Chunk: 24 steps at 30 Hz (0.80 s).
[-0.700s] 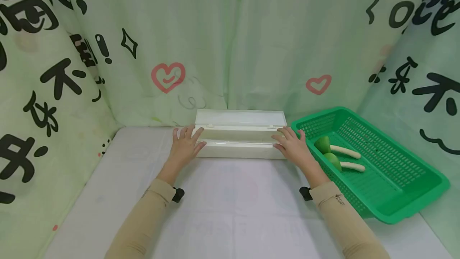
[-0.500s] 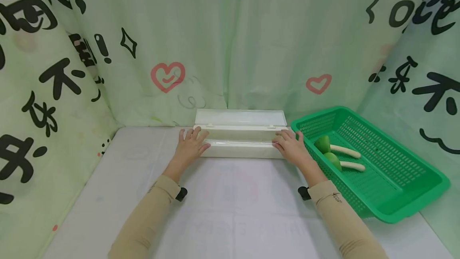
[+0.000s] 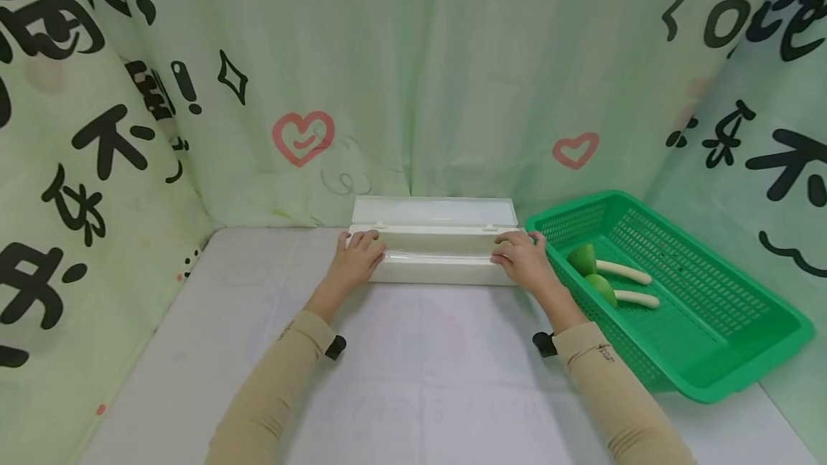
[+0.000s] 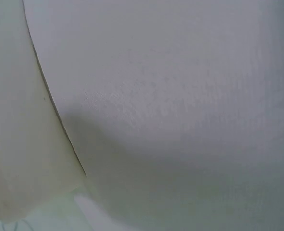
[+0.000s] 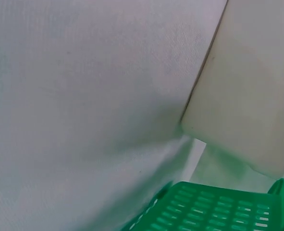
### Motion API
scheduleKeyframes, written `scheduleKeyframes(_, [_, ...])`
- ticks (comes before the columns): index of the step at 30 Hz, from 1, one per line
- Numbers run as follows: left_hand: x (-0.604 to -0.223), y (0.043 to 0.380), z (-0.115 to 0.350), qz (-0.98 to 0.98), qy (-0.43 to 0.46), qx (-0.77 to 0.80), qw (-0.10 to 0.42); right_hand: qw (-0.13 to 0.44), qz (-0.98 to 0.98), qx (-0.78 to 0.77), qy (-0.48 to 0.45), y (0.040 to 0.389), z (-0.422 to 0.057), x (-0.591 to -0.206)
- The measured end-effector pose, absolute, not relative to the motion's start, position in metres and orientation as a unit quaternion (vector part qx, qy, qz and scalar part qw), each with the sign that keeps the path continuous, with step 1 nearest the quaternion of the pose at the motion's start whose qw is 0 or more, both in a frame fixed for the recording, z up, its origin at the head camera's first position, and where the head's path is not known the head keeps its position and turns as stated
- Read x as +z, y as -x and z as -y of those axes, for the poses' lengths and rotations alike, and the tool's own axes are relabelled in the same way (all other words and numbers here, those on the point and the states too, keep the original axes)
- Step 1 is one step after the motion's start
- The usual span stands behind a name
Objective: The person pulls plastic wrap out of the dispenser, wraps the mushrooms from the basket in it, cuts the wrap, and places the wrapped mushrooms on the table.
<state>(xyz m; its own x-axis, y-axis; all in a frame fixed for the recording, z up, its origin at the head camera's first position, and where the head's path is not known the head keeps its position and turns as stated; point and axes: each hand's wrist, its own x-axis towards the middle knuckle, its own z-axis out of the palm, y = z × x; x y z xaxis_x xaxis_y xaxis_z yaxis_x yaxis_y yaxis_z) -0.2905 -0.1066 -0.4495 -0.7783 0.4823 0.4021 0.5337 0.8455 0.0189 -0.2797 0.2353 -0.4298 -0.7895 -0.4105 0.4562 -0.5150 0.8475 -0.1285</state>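
Observation:
A long white box (image 3: 439, 273) with a hinged lid (image 3: 433, 207) stands at the back of the table, its lid raised against the curtain side. Over the box's left end lies my left hand (image 3: 354, 262), fingers bent at the far rim and thumb toward the near rim. At the right end my right hand (image 3: 525, 258) grips the box in a like manner, with curled fingers. Between the hands the box's trough shows nothing inside. Both wrist views show the box's outer wall (image 4: 36, 130) and white cloth; the fingers are out of sight there.
A green perforated basket (image 3: 730, 350) stands close to the right hand. In it lie two green-headed, pale-stemmed pieces (image 3: 583, 260), perhaps spoons or ladles. Printed curtains (image 3: 484, 92) enclose the white table (image 3: 420, 379) at the back and sides.
My left hand has slid right, farther onto the box, and its fingers have bent. The right hand's fingers have curled more. Box and basket stay in place.

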Motion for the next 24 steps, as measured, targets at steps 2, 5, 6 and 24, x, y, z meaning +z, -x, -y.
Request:
scheduleKeyframes(2, [-0.449, 0.29, 0.107, 0.94, 0.264, -0.065, 0.208, 0.219, 0.935, 0.134, -0.244, 0.28, -0.235, -0.431])
scheduleKeyframes(5, [-0.449, 0.289, 0.108, 0.943, 0.242, -0.064, 0.218, 0.239, 0.93, 0.128, -0.249, 0.281, -0.235, -0.434])
scheduleKeyframes(6, [-0.45, 0.289, 0.109, 0.945, 0.234, -0.059, 0.222, 0.249, 0.927, 0.12, -0.254, 0.282, -0.235, -0.435])
scheduleKeyframes(24, [-0.461, 0.284, 0.124, 0.857, 0.281, -0.006, 0.431, 0.42, 0.846, 0.046, -0.325, 0.272, -0.244, -0.438])
